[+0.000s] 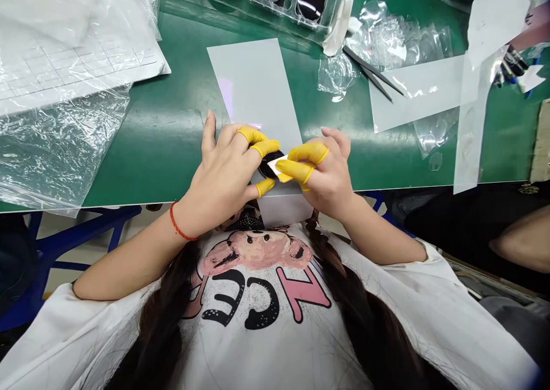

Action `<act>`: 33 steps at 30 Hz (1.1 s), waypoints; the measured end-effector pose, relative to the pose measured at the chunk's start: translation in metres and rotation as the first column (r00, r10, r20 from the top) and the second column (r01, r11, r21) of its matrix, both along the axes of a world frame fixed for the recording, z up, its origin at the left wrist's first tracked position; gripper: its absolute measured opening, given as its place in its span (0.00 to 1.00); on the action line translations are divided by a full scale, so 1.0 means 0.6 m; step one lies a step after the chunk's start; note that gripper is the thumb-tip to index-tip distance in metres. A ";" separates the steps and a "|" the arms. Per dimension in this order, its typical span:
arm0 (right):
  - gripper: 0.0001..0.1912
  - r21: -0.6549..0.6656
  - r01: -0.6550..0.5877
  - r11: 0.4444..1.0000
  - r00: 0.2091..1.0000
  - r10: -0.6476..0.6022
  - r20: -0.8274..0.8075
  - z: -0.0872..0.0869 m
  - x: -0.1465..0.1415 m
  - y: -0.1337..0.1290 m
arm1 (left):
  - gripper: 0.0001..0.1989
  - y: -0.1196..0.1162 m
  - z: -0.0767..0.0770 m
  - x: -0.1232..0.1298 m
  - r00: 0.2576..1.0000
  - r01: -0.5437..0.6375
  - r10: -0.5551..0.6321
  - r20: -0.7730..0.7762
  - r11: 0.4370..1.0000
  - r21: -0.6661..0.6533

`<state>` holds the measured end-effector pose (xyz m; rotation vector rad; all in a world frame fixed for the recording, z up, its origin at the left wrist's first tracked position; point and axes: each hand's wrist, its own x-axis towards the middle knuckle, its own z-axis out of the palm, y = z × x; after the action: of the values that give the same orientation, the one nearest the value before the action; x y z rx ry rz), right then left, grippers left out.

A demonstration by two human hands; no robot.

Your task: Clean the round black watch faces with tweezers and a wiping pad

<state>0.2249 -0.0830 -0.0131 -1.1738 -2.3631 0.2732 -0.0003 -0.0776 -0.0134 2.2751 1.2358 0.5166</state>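
A shiny black disc (268,168) lies on a pale grey sheet (260,86) at the near edge of the table. My left hand (230,164) grips the disc by its rim, fingertips above and thumb below, all in yellow finger cots. My right hand (324,169), also in yellow finger cots, pinches a small white piece (277,164) whose tip lies over the disc. Part of the disc is hidden by the fingers and the white piece. Whether the piece presses on the disc or hovers just above, I cannot tell.
A clear plastic tray (253,9) with black discs stands at the back. Dark tweezers (373,74) lie right of it, by crumpled clear film (387,38) and translucent strips (421,92). Plastic bags (55,149) and a gridded paper (81,69) cover the left. Another person's arm (524,238) shows at right.
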 end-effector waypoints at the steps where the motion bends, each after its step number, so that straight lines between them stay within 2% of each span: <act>1: 0.14 0.056 -0.039 0.998 0.999 0.040 -0.006 -0.006 0.002 -0.002 | 0.19 0.000 0.000 0.000 1.000 -0.003 0.003 -0.002 1.000 -0.001; 4: 0.12 0.219 -0.115 0.969 0.992 0.124 -0.026 -0.021 0.011 -0.019 | 0.18 -0.001 -0.001 -0.001 1.000 0.003 -0.003 -0.022 1.000 0.015; 5: 0.13 0.229 -0.112 0.967 0.992 0.123 -0.037 -0.022 0.014 -0.026 | 0.19 -0.001 -0.001 -0.002 1.000 0.006 -0.006 -0.029 1.000 0.021; 7: 0.13 0.171 -0.077 0.982 0.995 0.086 -0.048 -0.020 0.017 -0.039 | 0.19 -0.002 -0.002 -0.002 0.999 0.006 -0.005 -0.035 0.999 0.033; 10: 0.11 0.025 0.050 0.998 0.996 -0.048 -0.080 -0.012 0.006 -0.050 | 0.20 -0.003 -0.003 0.000 0.999 -0.008 0.011 -0.048 0.999 0.048; 13: 0.13 -0.049 0.201 0.978 0.969 -0.205 -0.137 -0.010 -0.022 -0.052 | 0.21 -0.006 -0.004 0.002 0.997 -0.024 0.028 -0.069 0.998 0.061; 16: 0.13 -0.034 0.316 0.948 0.942 -0.317 -0.113 -0.018 -0.042 -0.048 | 0.21 -0.010 -0.005 0.004 0.997 -0.040 0.044 -0.059 0.996 0.078; 20: 0.14 0.016 0.444 0.896 0.896 -0.443 -0.041 -0.030 -0.028 -0.040 | 0.21 -0.016 -0.006 0.009 0.997 -0.070 0.073 -0.040 0.994 0.079; 24: 0.13 -0.031 0.480 0.877 0.876 -0.481 -0.031 -0.027 -0.009 -0.035 | 0.20 -0.022 -0.006 0.015 0.993 -0.107 0.111 -0.035 0.988 0.110; 27: 0.10 -0.085 0.465 0.881 0.874 -0.473 -0.113 -0.021 -0.020 -0.038 | 0.20 -0.024 -0.006 0.017 0.992 -0.113 0.119 -0.045 0.987 0.117; 29: 0.08 -0.063 0.432 0.900 0.885 -0.436 -0.163 -0.021 -0.032 -0.038 | 0.20 -0.024 -0.006 0.017 0.992 -0.109 0.116 -0.052 0.987 0.121; 31: 0.08 -0.043 0.419 0.907 0.894 -0.420 -0.153 -0.023 -0.038 -0.036 | 0.21 -0.024 -0.006 0.017 0.992 -0.109 0.116 -0.054 0.986 0.124; 33: 0.09 -0.058 0.449 0.892 0.887 -0.453 -0.096 -0.025 -0.035 -0.030 | 0.21 -0.024 -0.005 0.017 0.992 -0.114 0.121 -0.048 0.986 0.120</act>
<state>0.2038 -0.1011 -0.0281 -1.6385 -1.9277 0.2090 0.0097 -0.0921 -0.0164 2.3372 1.4074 0.5870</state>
